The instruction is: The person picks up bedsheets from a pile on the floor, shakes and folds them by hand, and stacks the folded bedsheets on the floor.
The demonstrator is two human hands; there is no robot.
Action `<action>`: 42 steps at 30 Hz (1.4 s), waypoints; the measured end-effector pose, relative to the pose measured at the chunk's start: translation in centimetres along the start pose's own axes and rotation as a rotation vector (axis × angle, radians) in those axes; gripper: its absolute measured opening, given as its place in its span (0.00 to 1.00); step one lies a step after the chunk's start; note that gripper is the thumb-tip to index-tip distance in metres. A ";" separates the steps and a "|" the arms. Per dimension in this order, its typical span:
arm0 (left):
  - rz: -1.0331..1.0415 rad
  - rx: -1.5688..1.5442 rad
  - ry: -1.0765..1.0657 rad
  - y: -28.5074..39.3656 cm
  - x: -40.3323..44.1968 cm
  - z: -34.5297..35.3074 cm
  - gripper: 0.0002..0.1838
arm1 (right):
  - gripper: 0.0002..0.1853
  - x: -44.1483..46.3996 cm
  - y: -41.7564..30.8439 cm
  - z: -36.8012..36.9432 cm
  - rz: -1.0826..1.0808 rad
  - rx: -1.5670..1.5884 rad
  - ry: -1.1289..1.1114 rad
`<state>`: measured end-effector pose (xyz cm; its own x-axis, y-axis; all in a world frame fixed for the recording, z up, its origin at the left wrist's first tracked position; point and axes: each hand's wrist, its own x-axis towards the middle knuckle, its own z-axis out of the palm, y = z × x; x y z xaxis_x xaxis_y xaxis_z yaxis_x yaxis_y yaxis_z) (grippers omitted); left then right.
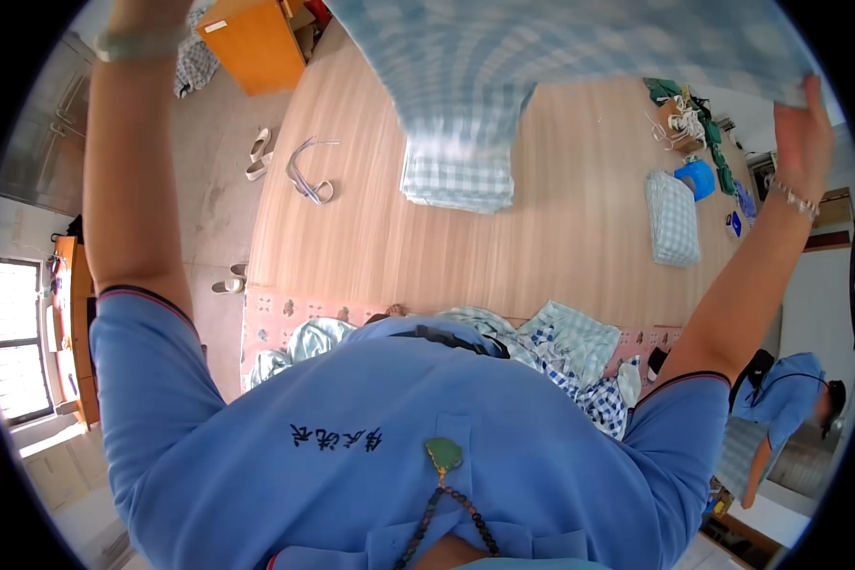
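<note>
A large light blue and white checked cloth, blurred by motion, is spread in the air over the far part of the table. At its right edge my right hand is closed on the fabric, arm stretched out. My left arm reaches up on the left. Only the base of my left hand shows at the top edge; its fingers are out of frame. Below the raised cloth lies a folded checked stack; where the two meet, I cannot tell whether they are joined.
On the wooden table are a grey looped item, perhaps scissors, and a folded checked bundle. A blue container stands at the right edge. Crumpled checked cloths lie against my body. A co-worker stands at the right.
</note>
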<state>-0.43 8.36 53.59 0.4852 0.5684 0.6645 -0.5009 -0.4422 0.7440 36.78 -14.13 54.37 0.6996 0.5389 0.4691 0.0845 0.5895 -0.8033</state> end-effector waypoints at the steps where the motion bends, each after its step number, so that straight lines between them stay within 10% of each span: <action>1: -0.012 -0.017 0.001 -0.3 -0.7 -0.1 0.16 | 0.14 -1.0 0.2 -1.1 0.003 -0.060 -0.053; 6: -0.466 0.439 0.020 -8.3 -11.8 -1.8 0.14 | 0.08 -8.5 7.3 -4.6 0.173 -0.350 -0.029; 7: -0.673 0.457 -0.109 -11.3 -14.5 -3.2 0.15 | 0.08 -8.4 9.6 -11.7 0.331 -0.846 -0.187; 12: -1.004 0.108 -0.277 -22.3 -27.9 -1.5 0.18 | 0.15 -20.2 21.3 -14.9 0.413 -1.093 -0.136; 20: -1.368 0.243 -0.226 -35.5 -40.4 -1.9 0.19 | 0.18 -37.0 38.0 -25.7 1.303 -0.896 -0.079; 26: -1.482 0.156 -0.040 -41.8 -35.6 -2.7 0.17 | 0.19 -28.2 42.3 -25.1 1.431 -0.510 -0.185; 33: -1.058 0.139 0.144 -46.4 -5.3 -3.4 0.18 | 0.16 2.8 43.3 -20.4 0.860 -0.561 -0.228; 42: -0.393 -0.145 0.209 -28.2 11.7 2.5 0.14 | 0.08 20.1 26.1 -11.4 0.407 -0.097 -0.156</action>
<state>21.11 25.74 40.56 0.5110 0.8075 0.2947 -0.4103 -0.0722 0.9091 61.15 5.19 38.69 0.5752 0.8039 0.1513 -0.1042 0.2555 -0.9612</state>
